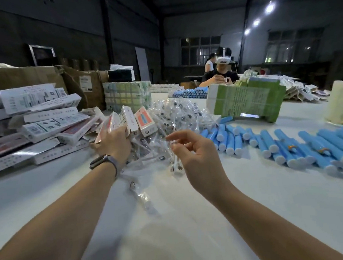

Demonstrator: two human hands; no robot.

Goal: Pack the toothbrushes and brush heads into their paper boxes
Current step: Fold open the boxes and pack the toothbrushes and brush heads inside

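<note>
- Blur softens the print on the boxes (46, 125) stacked at the table's (176, 234) left edge; the text cannot be read, and the lowest ones run out of view.
- Brush heads (177, 112) lie in a heap of clear wrappers at mid-table; single pieces are hard to tell apart through the glare.
- The left hand (113, 143), a watch (99, 161) on its wrist, reaches to the edge of that heap, fingers curled round a pale box (111, 125); its far end blends with the boxes behind.
- The right hand (191, 151) hangs just above the table, thumb and forefinger pinching a wrapped head (175, 163) that dangles down; the other fingers curl loosely.
- Blue handles (293, 145) with white ends lie in rows toward the right edge, some cut off there.
- Another person (219, 75) sits at the far edge, hands partly hidden behind green packs (247, 99).
</note>
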